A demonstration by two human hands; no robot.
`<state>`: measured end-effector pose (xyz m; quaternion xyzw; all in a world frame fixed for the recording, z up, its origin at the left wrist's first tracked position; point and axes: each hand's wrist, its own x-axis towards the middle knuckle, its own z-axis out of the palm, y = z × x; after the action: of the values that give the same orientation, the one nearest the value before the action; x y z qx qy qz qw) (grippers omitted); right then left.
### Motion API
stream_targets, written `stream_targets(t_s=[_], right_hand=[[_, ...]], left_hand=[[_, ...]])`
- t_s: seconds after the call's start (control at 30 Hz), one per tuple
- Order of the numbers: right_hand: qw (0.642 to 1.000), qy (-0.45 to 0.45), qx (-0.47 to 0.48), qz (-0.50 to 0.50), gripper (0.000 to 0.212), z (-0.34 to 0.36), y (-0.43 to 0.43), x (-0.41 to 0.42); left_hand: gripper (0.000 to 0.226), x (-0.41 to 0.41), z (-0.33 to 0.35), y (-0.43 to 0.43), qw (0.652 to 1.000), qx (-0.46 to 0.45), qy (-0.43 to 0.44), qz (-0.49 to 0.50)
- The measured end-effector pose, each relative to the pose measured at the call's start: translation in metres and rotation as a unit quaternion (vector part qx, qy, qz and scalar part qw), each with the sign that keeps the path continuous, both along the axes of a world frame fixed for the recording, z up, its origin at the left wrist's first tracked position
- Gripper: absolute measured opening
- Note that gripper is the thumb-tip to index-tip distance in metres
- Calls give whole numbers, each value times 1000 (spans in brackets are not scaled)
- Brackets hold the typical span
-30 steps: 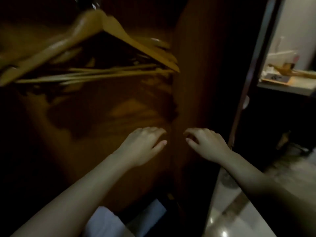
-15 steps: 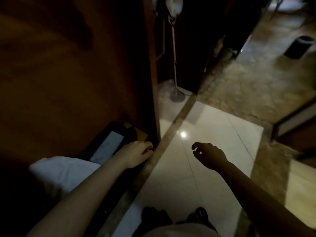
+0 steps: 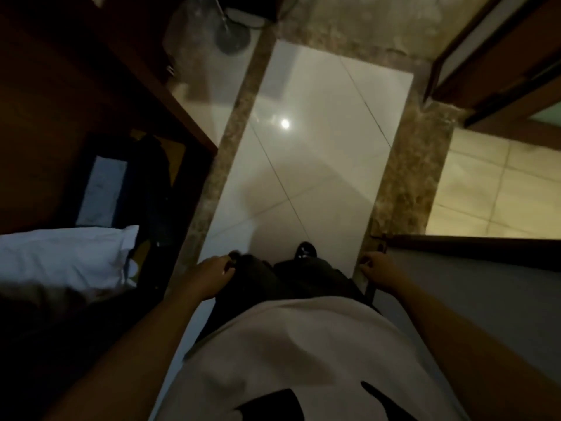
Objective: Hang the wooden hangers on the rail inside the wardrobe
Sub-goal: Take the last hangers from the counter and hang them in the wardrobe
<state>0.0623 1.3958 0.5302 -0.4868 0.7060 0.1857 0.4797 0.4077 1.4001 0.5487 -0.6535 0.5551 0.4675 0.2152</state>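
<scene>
Hanging loose, left grip (image 3: 209,276) beside wardrobe (image 3: 63,117)

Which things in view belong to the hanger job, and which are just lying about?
Job: wardrobe on the left; left hand and right hand, both empty. No hanger or rail is in view.

Lying about: white pillow, lamp base, tiled floor, shoe.

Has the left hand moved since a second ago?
Yes. The left hand has dropped out of the wardrobe opening to the person's side, above the brown floor border.
</scene>
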Motion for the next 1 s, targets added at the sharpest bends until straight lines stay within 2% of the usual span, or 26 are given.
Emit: stream_targets(t_s=[0.1, 0.23, 0.5, 0.6, 0.83, 1.0], right_hand=[[997, -7, 25, -68, 27, -6, 23, -25], [985, -12, 64, -159, 28, -10, 46, -46], [970, -19, 95, -223, 29, -20, 9, -60], [962, -24, 95, -253, 30, -27, -37, -62], [954, -64, 3, -291, 29, -9, -219, -54], [958, -97, -91, -255, 28, 13, -349, -55]], left_hand=[[32, -16, -12, 0, 998, 34, 4, 44], [33, -34, -23, -23, 992, 36, 6, 124], [35, -62, -33, -110, 991, 61, 20, 113], [35, -68, -34, -156, 991, 71, 23, 108], [32, -68, -22, -284, 992, 58, 49, 105], [32, -75, -13, -365, 993, 36, 51, 103]])
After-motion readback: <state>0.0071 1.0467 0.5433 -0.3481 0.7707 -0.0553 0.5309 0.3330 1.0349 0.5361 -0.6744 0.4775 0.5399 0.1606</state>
